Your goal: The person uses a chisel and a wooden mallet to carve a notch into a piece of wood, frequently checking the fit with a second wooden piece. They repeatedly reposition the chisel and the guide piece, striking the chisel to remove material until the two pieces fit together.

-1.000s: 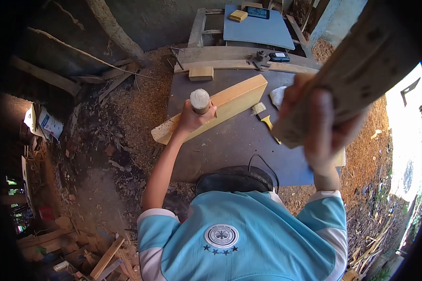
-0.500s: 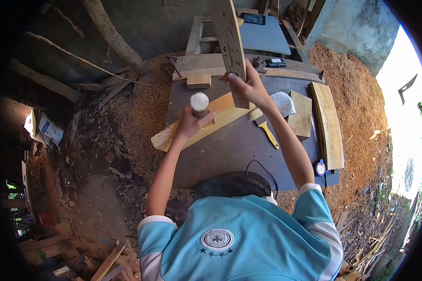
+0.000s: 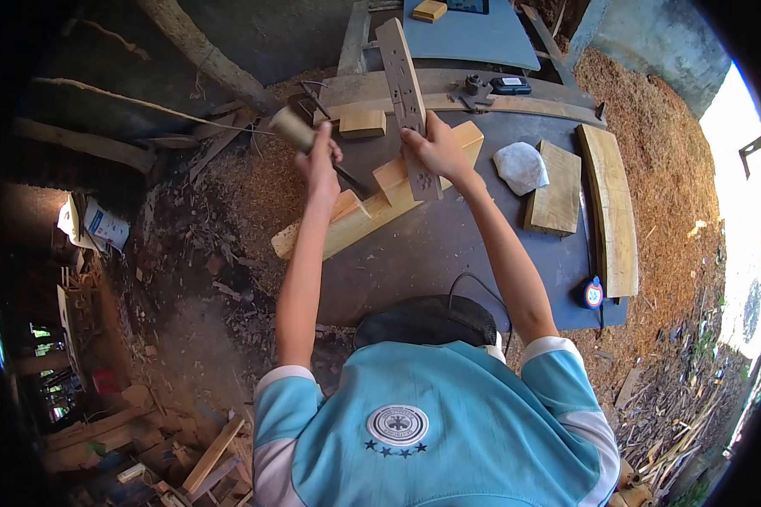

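Observation:
My left hand is closed around a chisel with a thick pale handle. Its dark blade slants down to the right, the tip close by the notch in a squared wooden beam. The beam lies at a slant across the dark table, with raised blocks either side of the notch. In my right hand is a flat wooden board pitted with small holes and dents, gripped near its lower end. That board stands tilted over the beam's right part and covers some of it.
A small wood block lies behind the beam. On the right are a white cloth-like lump, a thick wood block, a long plank and a tape measure. A black case sits at the back.
My left hand has moved up and left, tipping the chisel from upright to slanted, so its blade shows. The board has come down with my right hand. The yellow-handled brush no longer shows.

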`<state>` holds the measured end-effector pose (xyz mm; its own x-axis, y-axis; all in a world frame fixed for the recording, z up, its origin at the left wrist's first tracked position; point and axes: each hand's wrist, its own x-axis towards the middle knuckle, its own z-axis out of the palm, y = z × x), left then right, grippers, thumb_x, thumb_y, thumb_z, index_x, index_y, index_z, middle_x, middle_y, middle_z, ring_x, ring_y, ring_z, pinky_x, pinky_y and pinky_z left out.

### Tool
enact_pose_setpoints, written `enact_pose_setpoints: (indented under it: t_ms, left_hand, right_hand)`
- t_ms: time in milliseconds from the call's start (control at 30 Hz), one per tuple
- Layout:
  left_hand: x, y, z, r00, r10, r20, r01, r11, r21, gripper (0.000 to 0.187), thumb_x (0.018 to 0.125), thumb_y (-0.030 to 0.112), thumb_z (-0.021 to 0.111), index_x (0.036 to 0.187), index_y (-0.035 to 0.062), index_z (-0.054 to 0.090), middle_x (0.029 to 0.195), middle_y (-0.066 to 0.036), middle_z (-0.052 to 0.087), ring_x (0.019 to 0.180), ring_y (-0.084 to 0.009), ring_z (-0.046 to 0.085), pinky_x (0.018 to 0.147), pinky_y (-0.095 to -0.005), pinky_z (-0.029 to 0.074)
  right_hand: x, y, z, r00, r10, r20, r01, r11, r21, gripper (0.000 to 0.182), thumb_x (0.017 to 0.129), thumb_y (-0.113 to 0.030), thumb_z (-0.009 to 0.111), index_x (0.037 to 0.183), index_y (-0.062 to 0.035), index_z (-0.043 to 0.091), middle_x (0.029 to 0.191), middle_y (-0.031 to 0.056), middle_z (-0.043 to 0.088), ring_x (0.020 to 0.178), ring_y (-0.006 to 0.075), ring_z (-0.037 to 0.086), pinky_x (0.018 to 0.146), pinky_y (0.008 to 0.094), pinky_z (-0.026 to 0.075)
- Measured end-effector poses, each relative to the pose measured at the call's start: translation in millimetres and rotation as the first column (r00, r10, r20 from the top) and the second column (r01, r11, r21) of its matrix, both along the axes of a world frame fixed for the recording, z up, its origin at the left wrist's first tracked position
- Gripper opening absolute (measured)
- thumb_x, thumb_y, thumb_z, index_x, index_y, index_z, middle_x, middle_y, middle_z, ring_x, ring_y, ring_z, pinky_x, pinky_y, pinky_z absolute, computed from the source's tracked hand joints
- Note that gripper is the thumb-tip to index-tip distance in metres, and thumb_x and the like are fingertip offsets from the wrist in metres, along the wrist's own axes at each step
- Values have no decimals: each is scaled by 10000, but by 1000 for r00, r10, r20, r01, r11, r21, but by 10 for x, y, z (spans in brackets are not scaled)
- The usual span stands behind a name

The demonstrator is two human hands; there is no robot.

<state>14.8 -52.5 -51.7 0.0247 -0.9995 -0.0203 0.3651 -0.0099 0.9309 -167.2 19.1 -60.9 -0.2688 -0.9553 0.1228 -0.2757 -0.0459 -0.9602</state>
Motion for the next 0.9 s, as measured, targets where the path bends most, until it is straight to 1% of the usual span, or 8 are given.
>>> enact_pose_setpoints:
  t_ms: [67, 167, 267, 433, 533, 733, 800, 900]
  left_hand:
    - [93, -14, -4, 961, 128, -245, -132, 991, -1, 188, 800, 147, 659, 772, 71, 489, 638, -18, 491, 496, -101, 437, 482, -255, 374]
    - [283, 154, 154, 980, -63, -188, 63, 998, -7, 184, 833, 206, 627, 803, 84, 492, 632, -16, 487, 501, -108, 434, 467, -251, 352]
    - [213, 311, 192, 958, -280, -62, 268, 950, -158, 232, 836, 270, 627, 829, 86, 486, 622, -15, 486, 506, -104, 456, 457, -230, 356]
    - [70, 392, 161, 774, -614, 154, 632, 758, -160, 271, 802, 283, 664, 796, 62, 508, 640, -22, 521, 557, -99, 516, 499, -213, 398]
    - [-33, 425, 206, 633, -650, 421, 758, 631, -167, 290, 798, 294, 655, 827, 49, 501, 686, -42, 532, 605, -118, 522, 543, -236, 417]
    - [-165, 434, 327, 431, -678, 596, 831, 555, 30, 183, 779, 180, 645, 749, 51, 518, 660, -2, 538, 598, -73, 516, 553, -230, 418]
    - [-184, 436, 314, 405, -635, 658, 846, 533, -6, 167, 769, 167, 644, 737, 55, 525, 650, 13, 532, 594, -63, 507, 550, -230, 414]
    - [-174, 396, 255, 408, -599, 689, 858, 510, -64, 168, 752, 177, 657, 738, 58, 540, 660, 25, 531, 613, -62, 502, 570, -240, 414]
  right_hand:
    - [-2, 4, -18, 1000, -15, 14, 15, 1000, -16, 378, 787, -266, 552, 926, 78, 478, 790, 232, 618, 789, 343, 618, 711, 390, 468]
    - [-6, 16, 41, 998, -51, -33, 50, 999, -5, 402, 777, -288, 555, 925, 80, 486, 817, 254, 605, 811, 364, 604, 720, 399, 461]
    - [-7, 12, 51, 996, -47, -72, 50, 998, 42, 431, 765, -307, 562, 935, 83, 492, 833, 269, 596, 816, 382, 595, 721, 409, 455]
    - [15, -6, 5, 999, -42, -11, 42, 999, 0, 431, 760, -304, 565, 932, 84, 493, 826, 272, 596, 806, 389, 593, 709, 415, 453]
    - [7, 18, 46, 998, -55, -24, 55, 998, 0, 430, 760, -301, 571, 931, 86, 495, 825, 273, 595, 804, 387, 594, 705, 413, 453]
    - [3, 18, 13, 997, -67, -29, 66, 997, -32, 413, 756, -285, 585, 940, 76, 501, 825, 264, 598, 797, 379, 597, 694, 411, 455]
    - [8, -1, -6, 997, -75, -26, 72, 995, -75, 400, 755, -275, 593, 941, 67, 504, 823, 255, 601, 795, 372, 600, 690, 410, 456]
    - [14, 20, 20, 996, -83, -36, 82, 996, -36, 367, 789, -250, 600, 979, 57, 530, 856, 192, 604, 748, 239, 560, 677, 338, 438]
